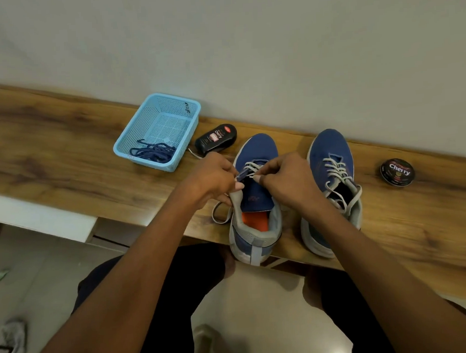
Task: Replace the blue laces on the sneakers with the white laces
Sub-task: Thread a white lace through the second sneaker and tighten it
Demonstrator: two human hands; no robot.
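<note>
1. The right-hand blue mesh sneaker [332, 187] is fully laced in white.
2. Just left of it, the second blue sneaker [257, 191] has white lace [254, 165] through its front eyelets only.
3. Left hand [213, 177] and right hand [286, 179] pinch that lace.
4. Dark blue laces [152, 152] lie in the light-blue plastic basket [156, 129], far left of it.

Bare wooden surface [49, 148] lies open to the left of the blue basket [158, 130]. Between basket and left sneaker [254, 199] a black polish bottle [216, 138] stands in the way. Right sneaker [331, 187] sits just beside the left; a polish tin [397, 171] stands apart at far right.
</note>
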